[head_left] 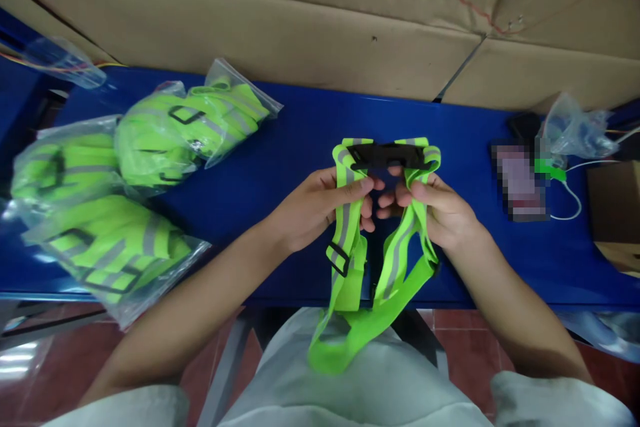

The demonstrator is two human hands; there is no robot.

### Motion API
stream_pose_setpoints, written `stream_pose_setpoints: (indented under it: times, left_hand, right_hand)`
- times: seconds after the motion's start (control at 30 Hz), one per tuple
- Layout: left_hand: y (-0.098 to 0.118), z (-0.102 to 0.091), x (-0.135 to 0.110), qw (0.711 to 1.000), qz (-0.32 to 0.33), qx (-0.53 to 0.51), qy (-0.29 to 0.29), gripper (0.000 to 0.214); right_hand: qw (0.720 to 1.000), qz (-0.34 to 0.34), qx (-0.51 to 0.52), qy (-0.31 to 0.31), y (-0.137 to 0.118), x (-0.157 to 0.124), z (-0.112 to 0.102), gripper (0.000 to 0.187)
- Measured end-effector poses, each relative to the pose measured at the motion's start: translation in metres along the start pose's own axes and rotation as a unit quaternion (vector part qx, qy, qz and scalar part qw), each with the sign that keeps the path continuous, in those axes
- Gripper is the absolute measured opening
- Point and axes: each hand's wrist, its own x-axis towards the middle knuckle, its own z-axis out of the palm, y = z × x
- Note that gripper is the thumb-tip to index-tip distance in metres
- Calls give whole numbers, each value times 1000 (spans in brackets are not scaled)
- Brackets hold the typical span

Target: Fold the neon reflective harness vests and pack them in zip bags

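A neon green reflective strap vest (350,260) with grey stripes and a black patch at its top hangs between my two hands above the blue table (280,147). My left hand (315,203) is closed on the vest's left strap, thumb on top. My right hand (440,210) is closed on the right strap. The lower loops of the vest droop over the table's front edge onto my lap. A black buckle (339,259) sits on the left strap below my left hand.
Three clear plastic bags holding folded green vests (150,140) lie at the table's left. A phone (520,180), a white cable and crumpled plastic (575,127) lie at the right, beside a cardboard box (617,213). Large cardboard sheets (320,20) stand behind the table.
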Motion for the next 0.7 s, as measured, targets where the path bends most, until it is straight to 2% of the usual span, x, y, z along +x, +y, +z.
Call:
stream_pose_setpoints:
  times: [0.1,0.2,0.27,0.33,0.43,0.53,0.6,0.7]
  left_hand:
    - [2,3,-2,999,1,-38,-11,30]
    - [4,5,-2,998,6,-61,-9,29]
    - [4,6,-2,998,21,-57,-2,28]
    - [2,8,-1,998,60,-23,-2,24]
    - [-5,9,1,990,118,81,-9,19]
    - [-12,7,4,981,127,145,7,17]
    - [-14,4,5,977,143,156,28,18]
    - [-13,0,6,976,147,155,41,23]
  right_hand:
    - [999,2,39,-15,0,-2,-1,47]
    - [999,15,43,-30,0,-3,4,42]
    - [1000,3,13,-16,1,-2,9,35]
    - [998,-34,-50,10,3,-1,13,26]
    - [987,-93,-130,32,10,1,16,17]
    - [984,-108,-134,52,20,3,13,7]
    - [982,-119,-131,64,25,5,11,9]
    - [974,-153,-155,59,27,6,12,21]
